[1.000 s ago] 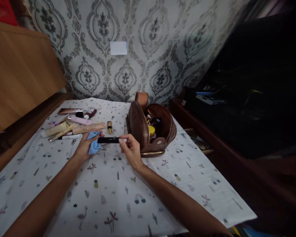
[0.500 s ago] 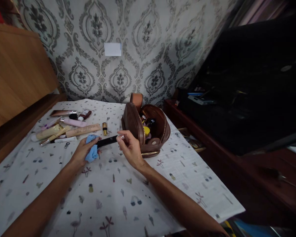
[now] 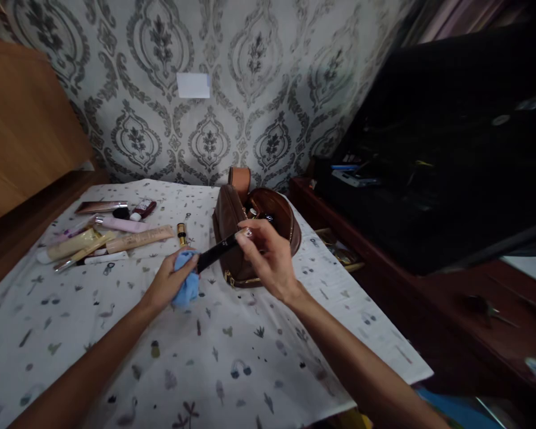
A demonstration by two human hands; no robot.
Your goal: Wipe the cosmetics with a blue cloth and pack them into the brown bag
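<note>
My left hand [image 3: 170,280] is closed around a small blue cloth [image 3: 186,287], which wraps the lower end of a slim black cosmetic tube [image 3: 217,251]. My right hand [image 3: 270,259] pinches the tube's upper end with thumb and fingertips, tilting it up to the right. Both hands hover over the patterned white tablecloth [image 3: 214,351]. Just behind them an open brown leather cosmetic bag [image 3: 290,223] stands, with small items inside.
Several tubes and sticks of make-up [image 3: 116,235] lie in a row at the back left, and a small gold lipstick [image 3: 181,233] lies beside them. A wooden panel [image 3: 22,131] rises on the left. Dark furniture [image 3: 429,179] fills the right side.
The right hand has risen and moved right, tilting the black tube from level to slanted upward. The left hand with the cloth has slid to the tube's lower end. The view shifted right.
</note>
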